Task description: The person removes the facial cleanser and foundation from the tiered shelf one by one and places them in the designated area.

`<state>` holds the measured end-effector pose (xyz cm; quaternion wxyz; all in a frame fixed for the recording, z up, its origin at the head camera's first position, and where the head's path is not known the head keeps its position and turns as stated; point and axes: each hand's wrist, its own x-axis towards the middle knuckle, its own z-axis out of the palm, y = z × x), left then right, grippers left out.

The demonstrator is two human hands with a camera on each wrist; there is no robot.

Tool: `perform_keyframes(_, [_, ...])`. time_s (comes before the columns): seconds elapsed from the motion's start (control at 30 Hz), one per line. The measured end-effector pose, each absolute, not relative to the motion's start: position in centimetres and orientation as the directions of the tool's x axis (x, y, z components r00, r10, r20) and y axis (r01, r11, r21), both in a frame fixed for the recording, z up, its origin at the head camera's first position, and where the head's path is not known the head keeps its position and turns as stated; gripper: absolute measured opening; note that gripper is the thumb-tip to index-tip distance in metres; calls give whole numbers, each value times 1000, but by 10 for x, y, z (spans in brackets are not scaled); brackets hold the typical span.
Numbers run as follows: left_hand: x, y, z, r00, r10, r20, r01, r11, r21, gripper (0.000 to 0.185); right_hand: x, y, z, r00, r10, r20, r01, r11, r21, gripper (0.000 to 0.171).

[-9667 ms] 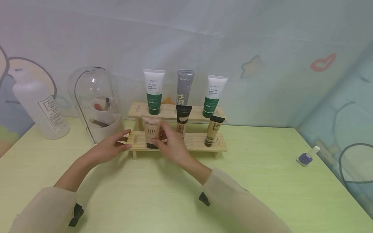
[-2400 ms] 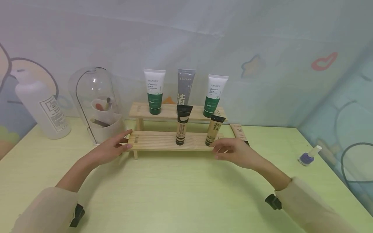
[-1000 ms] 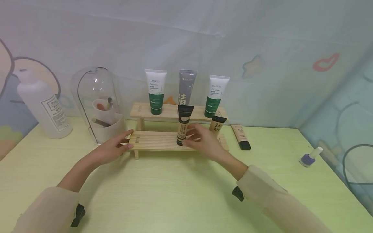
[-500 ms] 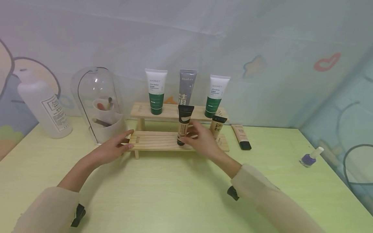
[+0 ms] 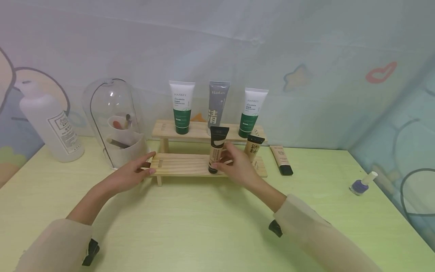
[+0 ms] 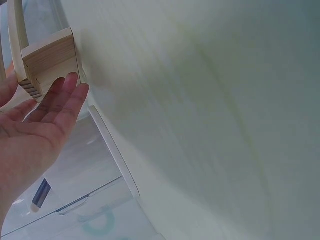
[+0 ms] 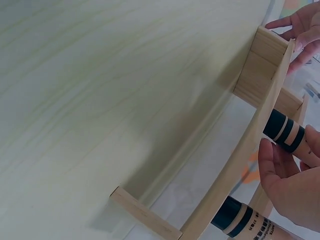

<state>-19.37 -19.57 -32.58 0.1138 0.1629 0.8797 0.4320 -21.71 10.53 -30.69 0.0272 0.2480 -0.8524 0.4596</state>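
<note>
A two-step wooden rack (image 5: 183,164) stands on the pale green table. My left hand (image 5: 151,163) rests with straight fingers against the rack's left end (image 6: 47,60); the left wrist view shows its flat palm (image 6: 42,112). My right hand (image 5: 221,158) grips a beige tube with a black cap (image 5: 216,145) standing on the lower step. In the right wrist view its fingers (image 7: 282,172) curl round that tube (image 7: 286,134). A second beige tube (image 5: 252,147) stands just behind the hand. A beige BB tube (image 5: 281,159) lies flat on the table right of the rack.
Two green-and-white tubes (image 5: 181,107) (image 5: 252,112) and a grey one (image 5: 217,102) stand on the upper step. A clear dome organiser (image 5: 113,121) and a white bottle (image 5: 51,121) stand at the left. A purple nail polish bottle (image 5: 360,184) sits far right.
The BB tube went from the lower step to the table at the right. My right hand then came back, took hold of the black-capped tube and shifted it slightly right and forward. The left hand stayed put.
</note>
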Motion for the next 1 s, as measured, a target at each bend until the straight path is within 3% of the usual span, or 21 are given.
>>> perform_keyframes(0.23, [-194,-196,-326,-920,388,-48,199,570,797,59,-208,114,-306,-865,-420,273,-458,442,-771,40])
perform_keyframes(0.87, [-195,-195,-325,-919,388,-72,180,575,798,60,-185,161,-301,-850,-486,204,-458,488,-743,62])
perform_keyframes(1.0, [-195,-195,-325,-920,385,-77,178,583,793,60,-181,175,-301,-850,-494,184,-446,490,-749,55])
